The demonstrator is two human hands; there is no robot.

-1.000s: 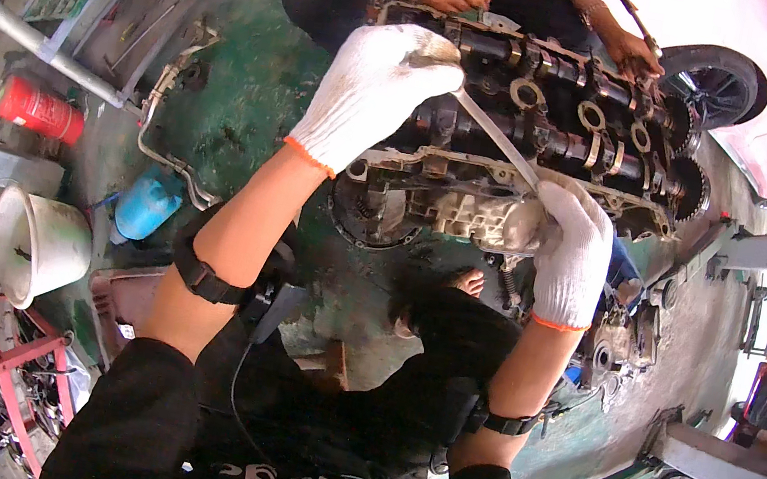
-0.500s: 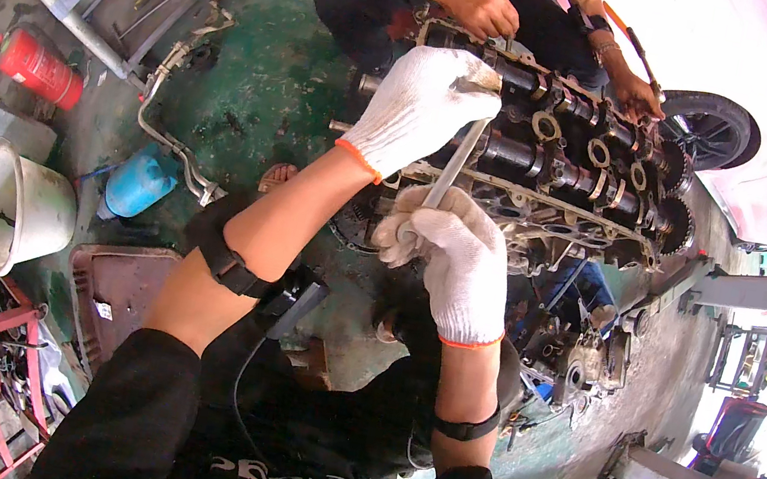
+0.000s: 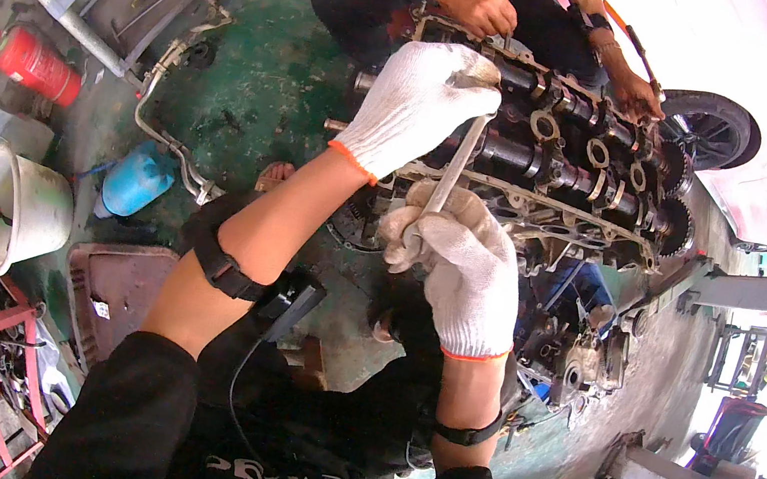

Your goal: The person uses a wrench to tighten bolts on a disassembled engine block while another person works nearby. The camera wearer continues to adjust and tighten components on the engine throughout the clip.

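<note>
Gripping wrench [image 3: 448,177] two-handed over cylinder head [image 3: 568,169]: left hand [image 3: 421,104] closed on top end, right hand [image 3: 460,268] closed on lower end. Risk: wrench slipping off bolt, knuckles striking camshaft; co-worker's hands [image 3: 478,7] close beyond head.

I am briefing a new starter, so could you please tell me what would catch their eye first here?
First, the two white-gloved hands at centre: the left hand and right hand both grip a long metal wrench over the engine cylinder head. Across it, another person's bare hands rest on its far edge. At the left lie a red cylinder and a white bucket.
</note>
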